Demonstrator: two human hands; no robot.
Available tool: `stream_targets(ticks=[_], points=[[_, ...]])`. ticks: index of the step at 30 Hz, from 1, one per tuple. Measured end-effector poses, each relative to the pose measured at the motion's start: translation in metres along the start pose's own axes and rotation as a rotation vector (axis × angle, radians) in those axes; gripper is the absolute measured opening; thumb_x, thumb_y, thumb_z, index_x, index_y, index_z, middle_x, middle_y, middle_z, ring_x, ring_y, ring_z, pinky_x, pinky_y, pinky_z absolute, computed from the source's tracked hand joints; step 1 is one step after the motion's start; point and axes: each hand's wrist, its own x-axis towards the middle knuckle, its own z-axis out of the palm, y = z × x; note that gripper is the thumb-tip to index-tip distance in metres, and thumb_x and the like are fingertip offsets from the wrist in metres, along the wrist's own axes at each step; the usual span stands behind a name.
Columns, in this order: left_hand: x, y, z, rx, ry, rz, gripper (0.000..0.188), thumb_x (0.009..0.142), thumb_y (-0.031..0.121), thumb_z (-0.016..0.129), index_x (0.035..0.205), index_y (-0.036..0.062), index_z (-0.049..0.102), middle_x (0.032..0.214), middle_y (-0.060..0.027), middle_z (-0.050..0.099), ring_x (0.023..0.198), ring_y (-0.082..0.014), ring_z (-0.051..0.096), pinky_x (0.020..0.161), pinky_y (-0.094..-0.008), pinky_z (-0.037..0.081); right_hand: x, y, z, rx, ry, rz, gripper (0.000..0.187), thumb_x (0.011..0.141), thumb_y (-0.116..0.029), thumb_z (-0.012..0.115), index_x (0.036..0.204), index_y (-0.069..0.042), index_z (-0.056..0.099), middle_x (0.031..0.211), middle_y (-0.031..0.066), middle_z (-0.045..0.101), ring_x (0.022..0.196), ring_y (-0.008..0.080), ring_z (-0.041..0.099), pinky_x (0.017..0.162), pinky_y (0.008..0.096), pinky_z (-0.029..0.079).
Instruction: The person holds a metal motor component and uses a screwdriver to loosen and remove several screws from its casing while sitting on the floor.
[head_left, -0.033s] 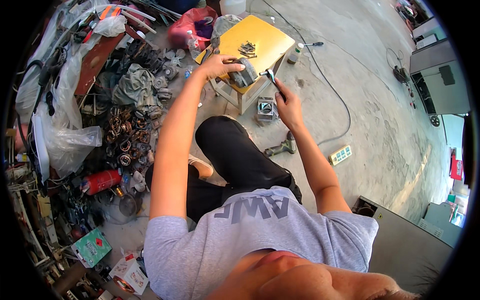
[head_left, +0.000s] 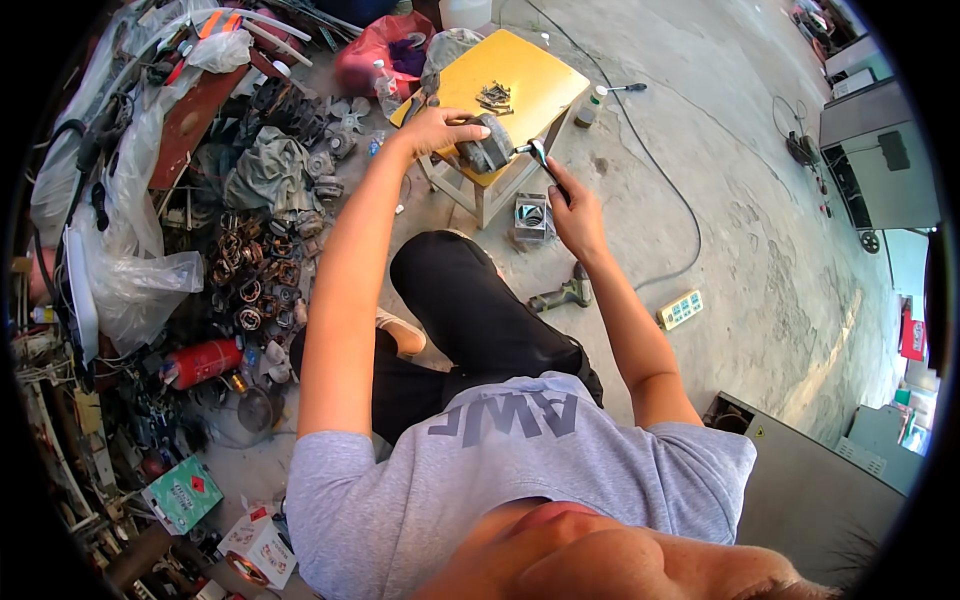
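My left hand [head_left: 438, 132] is closed around a dark grey, rounded metal housing [head_left: 493, 150], perhaps a motor part, at the near edge of a yellow-topped stool [head_left: 540, 80]. In my right hand [head_left: 580, 212] is a ratchet wrench [head_left: 540, 155], gripped by its black handle. Its socket end meets the right side of the housing; whether it sits on a bolt is too small to tell. Several loose bolts [head_left: 495, 97] lie on the stool top. Beside the left hand, a hammer-like tool [head_left: 430, 88] rests at the stool's left edge.
Below the stool stands a small box with a metal part [head_left: 532, 217]. A green cordless drill [head_left: 565, 290] and a power strip [head_left: 682, 310] lie on the floor, and a cable [head_left: 690, 215] curves past. A bottle [head_left: 590, 107] is right of the stool. Scrap motor parts [head_left: 250, 260] pile up left.
The ratchet wrench has shifted slightly left, so its socket now meets the housing. The left hand keeps its hold in nearly the same place.
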Motion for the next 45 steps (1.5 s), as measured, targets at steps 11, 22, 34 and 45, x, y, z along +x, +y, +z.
stream_targets(ticks=[11,22,34,45], points=[[0.016,-0.001,-0.002,0.094,0.016,-0.011,0.055,0.079,0.044,0.075,0.120,0.0091,0.067,0.117,-0.0053,0.067,0.106,-0.0128,0.060,0.094,-0.0289,0.044,0.016,-0.010,-0.020,-0.075,-0.224,-0.047,0.043,0.092,-0.012,0.053,0.135,-0.013,0.055,0.104,0.0096,0.068,0.085,0.0161,0.060,0.079,0.0307,0.049],[0.038,-0.005,0.027,0.507,0.284,0.137,0.070,0.080,0.069,0.056,0.124,0.0158,0.062,0.121,-0.0185,0.063,0.114,-0.0323,0.059,0.100,-0.0410,0.042,0.069,-0.057,-0.064,0.147,-0.641,0.444,0.037,0.097,-0.017,0.048,0.132,-0.009,0.055,0.079,-0.0046,0.054,0.056,0.0014,0.040,0.045,0.0165,0.031],[0.016,0.012,0.030,0.699,0.145,0.283,0.117,0.047,0.059,0.087,0.139,0.0050,0.039,0.130,-0.0241,0.052,0.122,-0.0370,0.051,0.100,-0.0410,0.043,0.083,-0.049,-0.071,0.154,-0.687,0.441,0.037,0.096,-0.014,0.047,0.132,-0.004,0.053,0.077,-0.0041,0.051,0.054,0.0015,0.039,0.043,0.0167,0.030],[0.000,0.010,0.039,0.444,0.330,-0.004,0.110,0.053,0.068,0.079,0.142,0.0149,0.041,0.126,-0.0173,0.061,0.115,-0.0286,0.060,0.096,-0.0376,0.046,0.115,-0.089,-0.075,-0.098,-0.750,0.350,0.040,0.091,-0.009,0.049,0.130,-0.007,0.058,0.073,-0.0014,0.053,0.055,0.0056,0.038,0.046,0.0217,0.031]])
